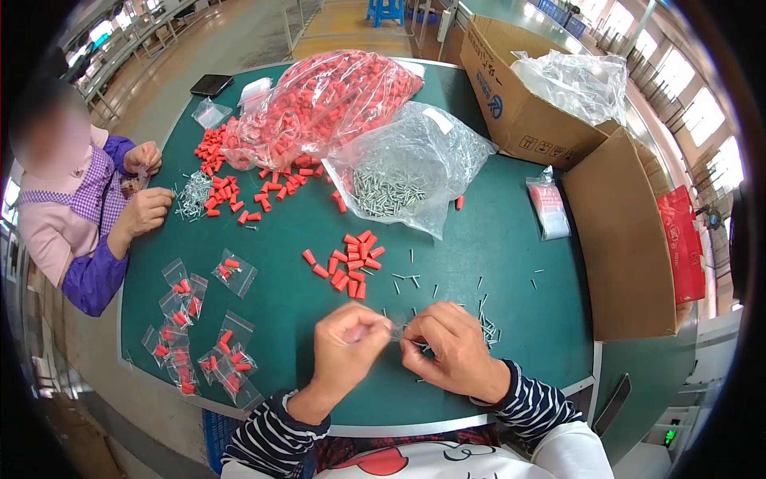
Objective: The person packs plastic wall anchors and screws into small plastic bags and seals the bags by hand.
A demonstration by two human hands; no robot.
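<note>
My left hand (349,345) pinches one edge of a small clear plastic bag (396,330). The bag's other edge is between the closed fingers of my right hand (453,345); whether anything lies inside the bag, I cannot tell. Loose screws (488,323) lie beside and partly behind my right hand. Just beyond my left hand is a small pile of red plastic caps (351,259). Several filled small bags (226,359), with red caps inside, lie on the green table to the left.
A large bag of red caps (343,96) and an open bag of screws (388,191) sit at the back. Cardboard boxes (630,247) stand on the right, near a pack of small bags (549,209). A co-worker (88,184) handles something small at left.
</note>
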